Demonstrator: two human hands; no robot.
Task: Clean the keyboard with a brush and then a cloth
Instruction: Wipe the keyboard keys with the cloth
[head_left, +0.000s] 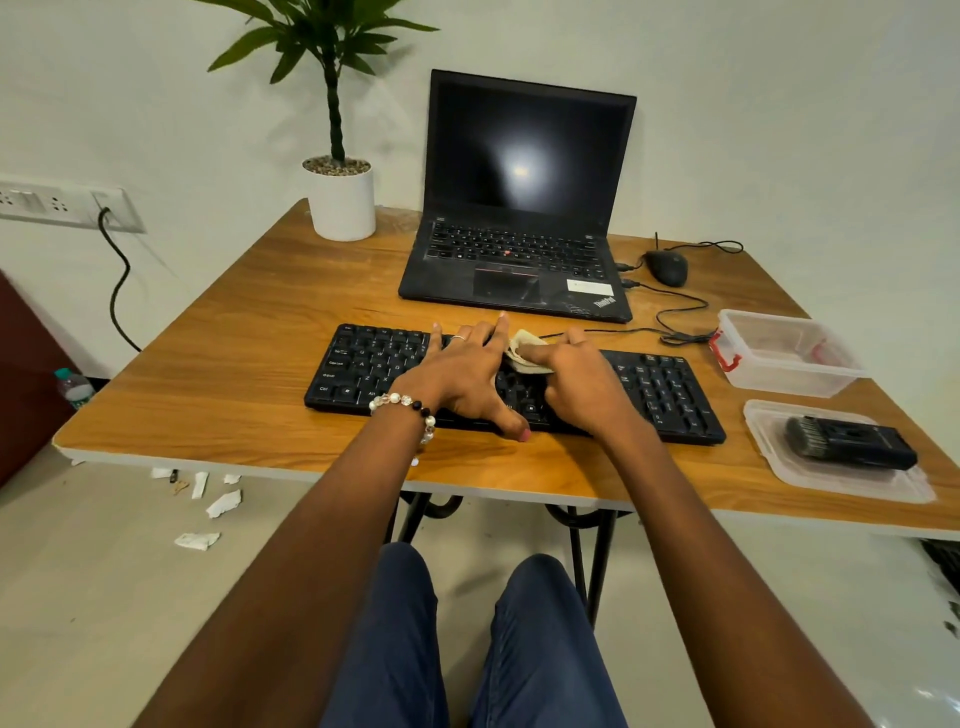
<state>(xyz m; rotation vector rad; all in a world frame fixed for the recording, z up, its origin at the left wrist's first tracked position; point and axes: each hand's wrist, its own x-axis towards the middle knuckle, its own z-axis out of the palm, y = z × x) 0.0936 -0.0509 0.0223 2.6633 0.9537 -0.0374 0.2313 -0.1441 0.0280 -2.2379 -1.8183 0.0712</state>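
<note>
A black keyboard (363, 369) lies across the front of the wooden table (234, 332). My left hand (462, 374) rests flat on its middle keys with fingers spread and the thumb at the front edge. My right hand (576, 384) grips a small cream cloth (524, 353) and holds it on the keys just right of my left hand. The black brush (847, 444) lies on a clear plastic lid (789, 462) at the right front of the table, away from both hands.
An open black laptop (519, 208) stands behind the keyboard, with a wired mouse (667, 267) and cables to its right. A clear plastic box (784, 353) sits at the right edge. A potted plant (340, 200) stands back left. Paper scraps (208, 499) lie on the floor.
</note>
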